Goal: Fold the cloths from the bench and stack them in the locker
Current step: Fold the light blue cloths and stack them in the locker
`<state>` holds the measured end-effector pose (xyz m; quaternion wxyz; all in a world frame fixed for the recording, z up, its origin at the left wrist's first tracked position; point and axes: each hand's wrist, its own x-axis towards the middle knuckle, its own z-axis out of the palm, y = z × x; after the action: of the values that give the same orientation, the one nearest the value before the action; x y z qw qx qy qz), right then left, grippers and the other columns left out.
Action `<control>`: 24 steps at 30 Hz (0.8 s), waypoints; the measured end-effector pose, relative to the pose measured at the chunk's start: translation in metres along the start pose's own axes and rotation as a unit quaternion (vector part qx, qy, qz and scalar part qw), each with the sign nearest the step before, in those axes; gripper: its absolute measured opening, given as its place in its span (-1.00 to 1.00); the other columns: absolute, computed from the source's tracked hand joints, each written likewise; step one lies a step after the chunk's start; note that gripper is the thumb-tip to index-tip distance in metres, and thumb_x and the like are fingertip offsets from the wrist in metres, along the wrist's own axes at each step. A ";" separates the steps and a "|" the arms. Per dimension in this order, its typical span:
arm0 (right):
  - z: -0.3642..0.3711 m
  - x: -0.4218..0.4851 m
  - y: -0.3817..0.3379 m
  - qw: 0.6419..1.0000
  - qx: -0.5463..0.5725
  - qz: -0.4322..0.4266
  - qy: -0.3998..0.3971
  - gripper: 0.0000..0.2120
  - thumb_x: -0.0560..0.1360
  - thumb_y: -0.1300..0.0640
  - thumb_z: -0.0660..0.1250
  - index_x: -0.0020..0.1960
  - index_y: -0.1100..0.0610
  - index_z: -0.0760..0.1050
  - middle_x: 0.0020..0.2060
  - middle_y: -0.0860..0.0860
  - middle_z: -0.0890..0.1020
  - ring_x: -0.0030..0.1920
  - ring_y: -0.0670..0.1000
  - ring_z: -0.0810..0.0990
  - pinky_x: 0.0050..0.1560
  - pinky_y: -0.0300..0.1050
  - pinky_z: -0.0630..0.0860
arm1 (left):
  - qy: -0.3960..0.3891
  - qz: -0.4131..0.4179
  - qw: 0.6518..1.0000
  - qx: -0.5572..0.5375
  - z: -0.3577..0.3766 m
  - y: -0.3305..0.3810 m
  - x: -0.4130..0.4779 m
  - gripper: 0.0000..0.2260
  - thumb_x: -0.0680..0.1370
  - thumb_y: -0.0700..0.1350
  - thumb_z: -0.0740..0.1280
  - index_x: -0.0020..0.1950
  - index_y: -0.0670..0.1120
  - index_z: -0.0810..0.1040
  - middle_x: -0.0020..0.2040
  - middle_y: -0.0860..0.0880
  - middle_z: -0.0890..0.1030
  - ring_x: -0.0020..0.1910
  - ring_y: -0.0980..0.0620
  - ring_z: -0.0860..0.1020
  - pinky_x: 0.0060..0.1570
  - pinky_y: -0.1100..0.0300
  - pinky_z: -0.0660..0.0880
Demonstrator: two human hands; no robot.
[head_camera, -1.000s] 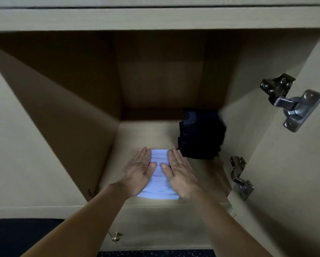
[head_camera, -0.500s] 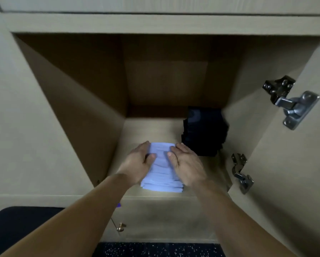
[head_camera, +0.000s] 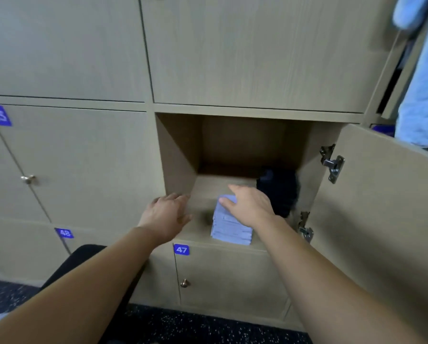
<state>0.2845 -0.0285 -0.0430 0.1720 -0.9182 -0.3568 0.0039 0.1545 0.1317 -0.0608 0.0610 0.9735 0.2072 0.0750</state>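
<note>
Reaching forward from the bottom of the frame, both forearms extend toward the open locker (head_camera: 178, 155) at centre. At lower left a dark padded surface (head_camera: 89, 259) lies beside the left forearm; whether it is the desk the cloths come from cannot be told. Directly below the opening is a closed door with the label 47 (head_camera: 181, 250) and a small knob (head_camera: 185, 283).

The left hand (head_camera: 167, 214) is at the left front corner of the locker floor, fingers loosely extended and holding nothing. It is blurred, so contact with the edge cannot be confirmed. The right hand (head_camera: 250, 207) lies palm down on the pale folded cloths (head_camera: 230, 227), fingers straight, gripping nothing. Judgement: the flat palm serves to press and square the pile, not to carry it.

The pale pile sits on the locker floor at the front, right of centre, with its near edge close to the lip. Behind it, against the right wall, stands a dark folded stack (head_camera: 278, 192). The right hand hides whether the two touch. Judgement: the piles are kept apart by colour.

The locker door (head_camera: 381, 194) stands swung open at right on its upper hinge (head_camera: 333, 165), which keeps the opening free for both arms. A light blue cloth (head_camera: 421, 95) hangs at upper right.
</note>
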 end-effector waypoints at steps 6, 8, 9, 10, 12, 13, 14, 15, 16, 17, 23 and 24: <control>0.007 -0.048 -0.055 0.999 0.008 -0.043 -0.021 -0.47 0.59 -0.18 0.17 0.45 0.08 0.31 0.32 0.08 0.50 0.32 0.13 0.43 0.16 -0.06 0.38 | 0.016 -0.053 0.998 -0.010 -0.018 -0.039 -0.082 -0.48 0.63 0.14 0.18 0.56 0.05 0.19 0.55 0.01 0.25 0.51 -0.02 0.25 0.46 0.07 0.17; 0.017 -0.064 -0.074 0.998 0.015 -0.055 -0.034 -0.44 0.58 -0.18 0.17 0.50 0.06 0.26 0.36 0.08 0.47 0.36 0.13 0.40 0.21 -0.05 0.37 | 0.017 -0.075 0.997 -0.014 -0.020 -0.055 -0.107 -0.48 0.62 0.14 0.20 0.55 0.04 0.21 0.55 0.01 0.27 0.48 -0.02 0.30 0.44 0.07 0.20; 0.022 -0.071 -0.083 0.997 0.014 -0.063 -0.038 -0.44 0.58 -0.18 0.17 0.49 0.06 0.27 0.37 0.08 0.46 0.37 0.13 0.40 0.21 -0.05 0.37 | 0.017 -0.087 0.996 -0.018 -0.020 -0.063 -0.120 -0.49 0.62 0.13 0.21 0.54 0.04 0.24 0.54 0.02 0.28 0.44 -0.03 0.35 0.43 0.07 0.22; 0.028 -0.077 -0.093 0.997 0.012 -0.071 -0.041 -0.45 0.58 -0.19 0.17 0.47 0.06 0.30 0.36 0.08 0.47 0.36 0.14 0.40 0.20 -0.03 0.38 | 0.017 -0.099 0.995 -0.024 -0.021 -0.071 -0.133 -0.49 0.61 0.13 0.23 0.53 0.04 0.26 0.53 0.03 0.30 0.40 -0.03 0.40 0.41 0.07 0.25; 0.042 -0.091 -0.113 0.995 0.010 -0.089 -0.050 -0.49 0.57 -0.20 0.18 0.39 0.08 0.37 0.33 0.09 0.49 0.32 0.15 0.44 0.17 -0.03 0.39 | 0.021 -0.126 0.991 -0.036 -0.020 -0.088 -0.161 -0.49 0.59 0.11 0.27 0.51 0.02 0.30 0.51 0.02 0.34 0.39 -0.05 0.42 0.40 0.06 0.27; 0.049 -0.098 -0.124 0.993 0.012 -0.099 -0.056 -0.50 0.56 -0.20 0.18 0.37 0.09 0.39 0.32 0.09 0.50 0.31 0.15 0.45 0.17 -0.03 0.40 | 0.022 -0.139 0.989 -0.037 -0.019 -0.097 -0.175 -0.50 0.59 0.10 0.28 0.50 0.01 0.32 0.50 0.02 0.35 0.40 -0.05 0.41 0.39 0.07 0.28; 0.057 -0.104 -0.136 0.992 0.014 -0.111 -0.062 -0.50 0.57 -0.20 0.18 0.36 0.10 0.40 0.32 0.10 0.50 0.31 0.15 0.45 0.18 -0.02 0.41 | 0.023 -0.151 0.988 -0.035 -0.019 -0.106 -0.189 -0.51 0.59 0.09 0.28 0.50 0.00 0.32 0.49 0.02 0.37 0.40 -0.05 0.40 0.38 0.07 0.28; 0.065 -0.111 -0.146 0.990 0.012 -0.126 -0.067 -0.49 0.57 -0.21 0.17 0.36 0.11 0.40 0.32 0.10 0.50 0.31 0.16 0.45 0.20 -0.01 0.43 | 0.021 -0.163 0.986 -0.034 -0.018 -0.115 -0.203 -0.51 0.60 0.08 0.28 0.50 0.00 0.32 0.48 0.02 0.38 0.40 -0.05 0.40 0.37 0.08 0.29; 0.073 -0.117 -0.157 0.987 0.010 -0.140 -0.072 -0.49 0.57 -0.20 0.16 0.35 0.12 0.41 0.31 0.10 0.51 0.30 0.16 0.46 0.20 0.01 0.44 | 0.021 -0.174 0.984 -0.034 -0.018 -0.123 -0.218 -0.52 0.60 0.07 0.28 0.50 0.00 0.33 0.47 0.02 0.40 0.39 -0.06 0.41 0.36 0.08 0.29; 0.081 -0.124 -0.167 0.985 0.009 -0.154 -0.076 -0.51 0.57 -0.19 0.16 0.33 0.12 0.42 0.29 0.10 0.52 0.28 0.16 0.47 0.19 0.02 0.44 | 0.023 -0.185 0.982 -0.035 -0.017 -0.132 -0.232 -0.53 0.60 0.07 0.28 0.50 -0.01 0.33 0.46 0.02 0.41 0.38 -0.07 0.42 0.35 0.07 0.30; 0.127 -0.160 -0.221 0.971 0.007 -0.227 -0.074 -0.65 0.59 -0.10 0.15 0.20 0.13 0.46 0.11 0.07 0.58 0.15 0.16 0.52 0.04 -0.04 0.36 | 0.040 -0.254 0.965 -0.052 -0.006 -0.178 -0.309 -0.55 0.60 0.04 0.29 0.48 -0.01 0.36 0.41 0.03 0.46 0.31 -0.07 0.47 0.34 0.02 0.32; 0.136 -0.164 -0.228 0.968 0.008 -0.239 -0.073 -0.66 0.59 -0.08 0.15 0.18 0.13 0.46 0.11 0.05 0.58 0.15 0.15 0.52 0.07 -0.03 0.36 | 0.041 -0.265 0.962 -0.053 -0.003 -0.186 -0.320 -0.54 0.60 0.05 0.30 0.47 -0.01 0.37 0.40 0.02 0.47 0.31 -0.06 0.47 0.34 0.03 0.32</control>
<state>-0.0048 0.0631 -0.1167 0.1487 -0.8019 -0.5778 0.0330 -0.2082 0.1686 -0.1248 0.1213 0.8754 0.4555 0.1066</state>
